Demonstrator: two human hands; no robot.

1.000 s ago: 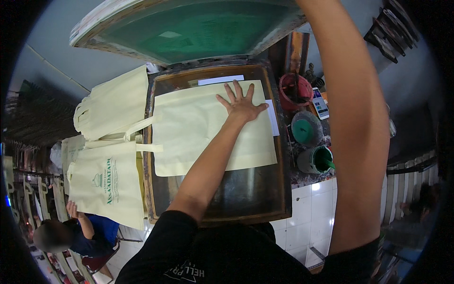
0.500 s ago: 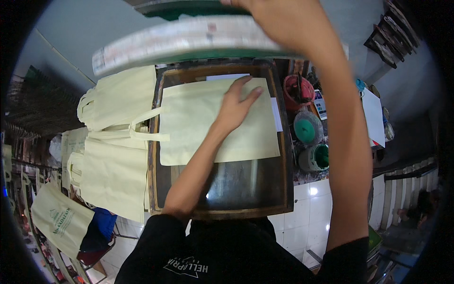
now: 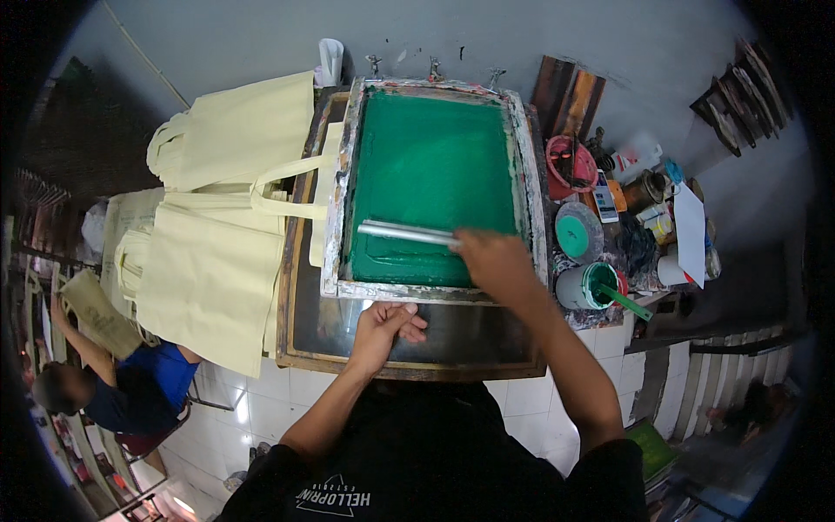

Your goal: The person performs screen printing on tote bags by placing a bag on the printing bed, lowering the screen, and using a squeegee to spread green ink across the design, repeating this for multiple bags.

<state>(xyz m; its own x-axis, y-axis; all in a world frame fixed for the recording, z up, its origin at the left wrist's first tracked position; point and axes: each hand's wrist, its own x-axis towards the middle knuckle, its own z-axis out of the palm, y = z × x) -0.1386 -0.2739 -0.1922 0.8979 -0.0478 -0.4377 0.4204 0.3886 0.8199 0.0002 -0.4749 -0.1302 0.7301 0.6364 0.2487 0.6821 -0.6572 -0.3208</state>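
A screen-printing frame (image 3: 538, 200) lies flat over a cream tote bag (image 3: 320, 239), hiding most of it; the bag's handle and left edge stick out on the left. Green ink (image 3: 435, 157) covers the mesh. My right hand (image 3: 491, 261) is closed round the right end of a squeegee (image 3: 400, 231) with a silver bar, which lies across the mesh near its front. Just below the frame's front edge is my left hand (image 3: 383, 335), its fingers loosely bent and apart with nothing visible in them. Whether its thumb touches the frame I cannot tell.
Under the frame is a dark glass-topped board (image 3: 470, 339). Stacked cream bags (image 3: 217, 278) lie to the left. On the right stand an ink tub (image 3: 578, 287), a pink basket (image 3: 557, 165) and a phone (image 3: 604, 198). A seated person (image 3: 130, 391) holds a bag at far left.
The raised screen frame has come down over the tote bag. My right hand has gone from the frame to the squeegee. My left hand has left the bag and moved toward me.
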